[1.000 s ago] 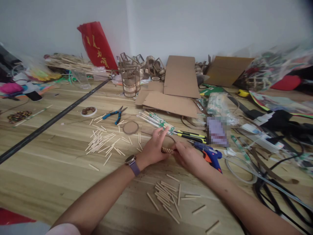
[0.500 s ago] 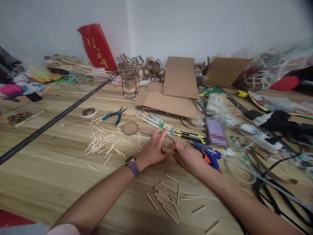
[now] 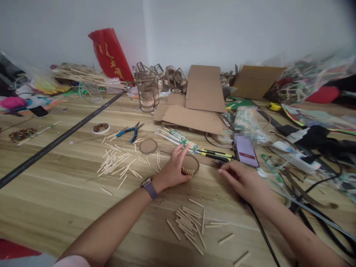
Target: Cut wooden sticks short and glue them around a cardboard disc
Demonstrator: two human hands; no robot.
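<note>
My left hand [image 3: 174, 168], with a watch on its wrist, steadies a round cardboard base [image 3: 191, 163] between thumb and fingers. A row of short wooden sticks [image 3: 188, 171] stands along the base's near rim. Over to the right, my right hand [image 3: 244, 180] curls over the hot glue gun, which is almost wholly hidden under it; only a dark tip shows by the fingers, and a black cord [image 3: 261, 230] runs out below. Cut sticks [image 3: 185, 222] lie in a loose pile nearer to me. Another cardboard disc [image 3: 148, 146] rests left of my left hand.
More cut sticks [image 3: 114, 161] are scattered at left, near blue-handled pliers [image 3: 130, 132]. Yellow-black utility knives [image 3: 217, 155] and a phone [image 3: 246, 150] lie beyond my hands. Cardboard sheets [image 3: 194, 116] and small stick baskets [image 3: 147, 102] stand behind. Cables and a power strip [image 3: 297, 152] crowd the right.
My right hand has left the row of sticks and moved right, over the glue gun. The left hand stays at the round base, which now shows more fully.
</note>
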